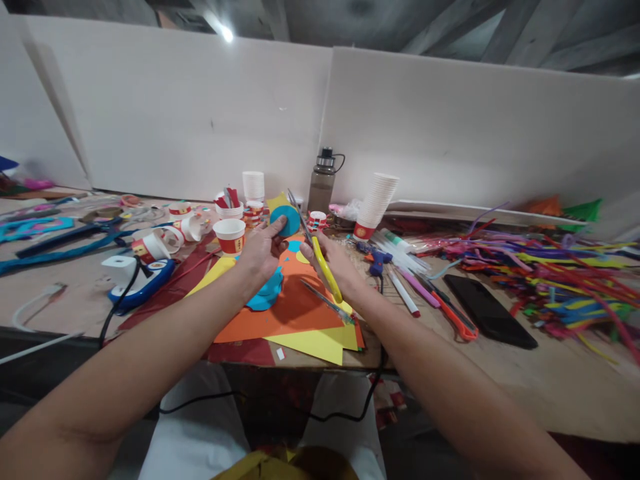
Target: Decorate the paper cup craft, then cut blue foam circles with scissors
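Note:
My left hand (264,252) pinches a round blue paper disc (287,222) with a piece of yellow paper (277,199) behind it. In my right hand (333,257) is a pair of scissors (326,267) with yellow handles, its blades pointing up beside the disc's right edge. I cannot tell whether the blades touch the paper. Below my hands lie orange paper sheets (280,313), with cut blue paper (265,297) on top. Yellow paper (320,343) sticks out under the orange. A second pair of scissors (327,301) rests on the sheets.
Paper cups stand behind my left hand, one white and red cup (229,237) nearest. A tilted cup stack (375,207) and a bottle (323,180) are farther back. To the right are a glue gun (377,259), a red cutter (457,317), a phone (490,310) and pipe cleaners (565,267).

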`<state>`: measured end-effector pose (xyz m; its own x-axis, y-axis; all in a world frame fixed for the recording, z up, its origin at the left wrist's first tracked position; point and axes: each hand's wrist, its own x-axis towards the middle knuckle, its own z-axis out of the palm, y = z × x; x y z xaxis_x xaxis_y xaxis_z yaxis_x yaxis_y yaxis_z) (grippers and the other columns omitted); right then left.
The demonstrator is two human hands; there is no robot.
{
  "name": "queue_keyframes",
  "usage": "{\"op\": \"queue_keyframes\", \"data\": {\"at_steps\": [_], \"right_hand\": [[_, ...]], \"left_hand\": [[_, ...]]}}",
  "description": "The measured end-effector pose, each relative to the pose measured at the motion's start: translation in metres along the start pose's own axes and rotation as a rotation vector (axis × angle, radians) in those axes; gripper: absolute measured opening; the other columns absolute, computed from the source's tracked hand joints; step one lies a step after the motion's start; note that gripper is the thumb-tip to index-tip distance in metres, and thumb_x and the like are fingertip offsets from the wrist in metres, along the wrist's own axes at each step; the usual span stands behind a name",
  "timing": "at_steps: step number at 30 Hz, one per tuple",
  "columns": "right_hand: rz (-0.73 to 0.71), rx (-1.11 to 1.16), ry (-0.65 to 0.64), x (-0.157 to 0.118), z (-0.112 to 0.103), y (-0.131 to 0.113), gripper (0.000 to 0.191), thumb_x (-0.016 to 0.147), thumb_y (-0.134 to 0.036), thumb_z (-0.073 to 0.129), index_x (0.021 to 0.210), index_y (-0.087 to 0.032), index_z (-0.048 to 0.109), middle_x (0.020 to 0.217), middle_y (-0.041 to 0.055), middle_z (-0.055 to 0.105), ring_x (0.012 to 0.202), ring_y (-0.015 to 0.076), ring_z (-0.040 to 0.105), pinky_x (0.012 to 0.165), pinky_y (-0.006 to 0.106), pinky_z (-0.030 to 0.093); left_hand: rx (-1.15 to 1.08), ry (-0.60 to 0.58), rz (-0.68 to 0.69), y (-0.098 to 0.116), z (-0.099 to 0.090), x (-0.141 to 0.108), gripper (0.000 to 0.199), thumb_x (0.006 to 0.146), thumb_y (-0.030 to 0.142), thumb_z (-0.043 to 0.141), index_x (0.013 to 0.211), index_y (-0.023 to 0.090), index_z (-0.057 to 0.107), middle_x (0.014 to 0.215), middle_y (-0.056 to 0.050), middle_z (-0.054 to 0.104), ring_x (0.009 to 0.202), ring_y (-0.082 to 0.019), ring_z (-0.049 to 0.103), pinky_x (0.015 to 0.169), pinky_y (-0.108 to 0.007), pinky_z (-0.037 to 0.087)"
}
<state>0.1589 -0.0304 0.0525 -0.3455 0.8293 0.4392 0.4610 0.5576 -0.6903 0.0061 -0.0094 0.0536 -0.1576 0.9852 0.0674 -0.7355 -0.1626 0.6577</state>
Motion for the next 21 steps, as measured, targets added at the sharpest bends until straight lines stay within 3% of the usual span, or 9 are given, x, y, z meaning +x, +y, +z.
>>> {"op": "queue_keyframes", "data": {"at_steps": [21], "right_hand": [[-0.024,-0.01,-0.042,-0.0002,-0.0077,0.0019,0.035,0.084,-0.055,0.052,0.077,-0.021,0.049,0.065,-0.0021,0.051,0.063,0.0129,0.047,0.059,0.026,0.037]], "left_hand": [[0.076,-0.038,0.028,0.0073,-0.0008,0.003,0.021,0.06,0.011,0.08,0.068,0.016,0.061,0.06,0.004,0.061,0.047,-0.004,0.049,0.04,-0.016,0.03]]}}
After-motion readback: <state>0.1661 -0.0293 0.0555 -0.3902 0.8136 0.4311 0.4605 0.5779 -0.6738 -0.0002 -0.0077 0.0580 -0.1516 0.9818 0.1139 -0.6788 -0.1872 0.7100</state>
